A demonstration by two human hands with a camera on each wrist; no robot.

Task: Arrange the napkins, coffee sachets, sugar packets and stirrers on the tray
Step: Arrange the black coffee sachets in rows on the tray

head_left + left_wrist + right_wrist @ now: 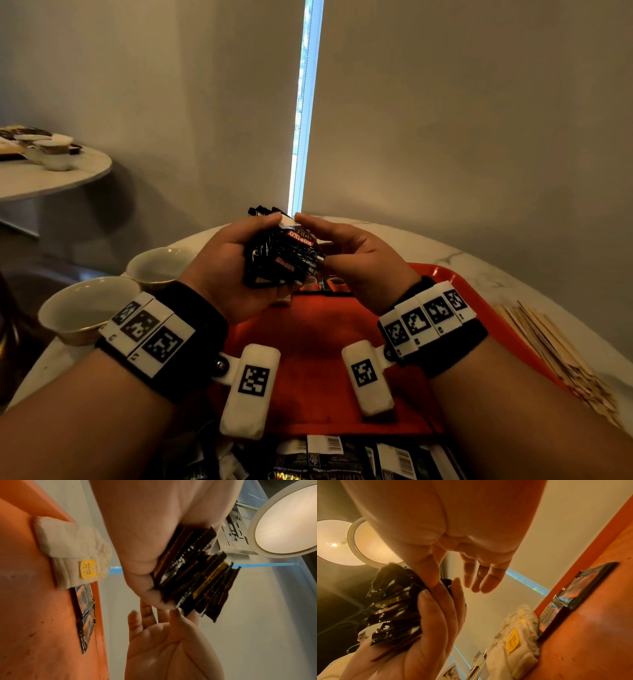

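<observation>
Above the white marble tabletop (479, 270) and orange plastic tray (308, 342), the left hand (226, 270) grips a fanned stack of black foil coffee sachets (284, 257). The right hand (356, 260) pinches its top edge, other fingers spread. A loose grip could spill the slippery sachets.

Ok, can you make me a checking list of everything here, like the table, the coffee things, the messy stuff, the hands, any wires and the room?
Surface: round marble-look table with an orange tray on it.
Job's things: fanned bunch of black coffee sachets in the hands; two more sachets and a folded white napkin pack lying on the tray; wooden stirrers on the table right of the tray; sugar packets not seen.
Clutter: two empty white cups left of the tray; loose sachets at the near edge.
Grippers: left hand grips the bunch; right hand pinches one sachet's end.
Cables: nothing seen.
Surroundings: plain wall, a bright window gap, a second table with cups.
</observation>
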